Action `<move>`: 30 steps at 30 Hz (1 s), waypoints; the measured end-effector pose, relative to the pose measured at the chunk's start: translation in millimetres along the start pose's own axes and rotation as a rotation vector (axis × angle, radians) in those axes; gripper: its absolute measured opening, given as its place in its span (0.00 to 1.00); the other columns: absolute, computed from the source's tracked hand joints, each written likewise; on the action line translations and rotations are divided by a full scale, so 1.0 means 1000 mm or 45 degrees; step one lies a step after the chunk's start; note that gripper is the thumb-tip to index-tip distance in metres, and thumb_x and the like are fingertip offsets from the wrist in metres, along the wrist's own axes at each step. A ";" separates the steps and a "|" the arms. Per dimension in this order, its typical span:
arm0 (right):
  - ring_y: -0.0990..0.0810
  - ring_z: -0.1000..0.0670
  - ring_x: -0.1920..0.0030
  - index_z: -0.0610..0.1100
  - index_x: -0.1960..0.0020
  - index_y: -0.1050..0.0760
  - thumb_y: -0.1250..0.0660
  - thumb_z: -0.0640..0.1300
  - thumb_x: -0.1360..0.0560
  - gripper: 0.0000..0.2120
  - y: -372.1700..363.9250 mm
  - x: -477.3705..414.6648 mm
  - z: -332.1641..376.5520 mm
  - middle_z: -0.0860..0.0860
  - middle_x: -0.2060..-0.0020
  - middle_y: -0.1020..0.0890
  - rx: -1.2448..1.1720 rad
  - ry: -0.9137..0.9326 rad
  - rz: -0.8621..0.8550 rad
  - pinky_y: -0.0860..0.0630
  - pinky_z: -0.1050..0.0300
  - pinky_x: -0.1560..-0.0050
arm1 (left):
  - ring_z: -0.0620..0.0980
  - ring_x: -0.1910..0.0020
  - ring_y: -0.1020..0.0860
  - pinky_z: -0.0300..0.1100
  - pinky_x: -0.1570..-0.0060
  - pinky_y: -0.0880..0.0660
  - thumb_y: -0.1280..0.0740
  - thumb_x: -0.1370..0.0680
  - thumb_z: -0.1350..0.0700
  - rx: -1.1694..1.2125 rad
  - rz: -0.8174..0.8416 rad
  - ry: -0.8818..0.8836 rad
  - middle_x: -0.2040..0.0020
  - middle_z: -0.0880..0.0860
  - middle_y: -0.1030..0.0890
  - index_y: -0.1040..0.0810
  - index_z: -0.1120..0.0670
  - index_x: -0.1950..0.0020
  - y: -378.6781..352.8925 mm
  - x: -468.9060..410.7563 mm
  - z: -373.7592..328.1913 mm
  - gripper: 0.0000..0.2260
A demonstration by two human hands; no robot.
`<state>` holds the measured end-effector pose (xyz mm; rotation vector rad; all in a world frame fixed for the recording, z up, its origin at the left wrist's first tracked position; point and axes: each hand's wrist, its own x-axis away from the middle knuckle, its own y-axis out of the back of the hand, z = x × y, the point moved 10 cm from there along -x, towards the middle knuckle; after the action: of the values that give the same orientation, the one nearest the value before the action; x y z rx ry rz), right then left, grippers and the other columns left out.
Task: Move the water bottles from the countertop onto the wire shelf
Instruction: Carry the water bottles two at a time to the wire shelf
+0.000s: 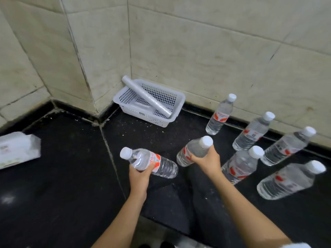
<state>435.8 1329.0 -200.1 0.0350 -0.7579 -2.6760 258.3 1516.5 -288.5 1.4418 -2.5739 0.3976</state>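
Note:
My left hand (140,173) grips a clear water bottle (161,164) with a white cap and red label, held tilted on its side above the black countertop (62,176). My right hand (207,161) grips a second bottle (194,150) near its neck, tilted with the cap up and to the right. Several more bottles stand on the countertop at the right: one by the wall (220,115), another (253,132), a third (286,146), one close to my right wrist (241,163) and the nearest (288,180). No wire shelf is in view.
A white perforated plastic basket (125,95) sits in the wall corner with a roll of plastic film (146,96) lying across it. A white wrapped packet (18,149) lies at the far left of the countertop. Tiled walls back the counter.

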 end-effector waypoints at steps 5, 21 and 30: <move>0.20 0.49 0.49 0.50 0.46 0.29 0.25 0.47 0.44 0.28 0.019 0.042 -0.025 0.50 0.51 0.19 -0.009 -0.096 0.071 0.23 0.49 0.45 | 0.51 0.47 0.22 0.42 0.49 0.25 0.25 0.34 0.64 -0.051 0.092 -0.059 0.45 0.55 0.21 0.27 0.55 0.43 -0.008 0.010 -0.016 0.22; 0.21 0.50 0.48 0.52 0.44 0.33 0.25 0.32 0.39 0.30 0.223 0.182 -0.110 0.49 0.48 0.22 -0.567 -0.164 -0.338 0.20 0.64 0.59 | 0.36 0.61 0.19 0.30 0.63 0.23 0.23 0.46 0.56 -0.413 1.143 -0.104 0.62 0.41 0.16 0.24 0.48 0.54 -0.189 0.167 -0.017 0.22; 0.20 0.54 0.56 0.52 0.50 0.32 0.27 0.38 0.41 0.25 0.375 0.307 -0.212 0.49 0.53 0.22 -0.698 -0.193 -0.687 0.22 0.66 0.64 | 0.41 0.61 0.18 0.33 0.62 0.22 0.24 0.49 0.53 -0.410 1.422 0.005 0.61 0.47 0.15 0.23 0.51 0.53 -0.295 0.335 0.064 0.26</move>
<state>298.9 819.5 -167.2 -0.1208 -0.0166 -3.3392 335.4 1078.3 -214.8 -0.1915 -2.9874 0.0739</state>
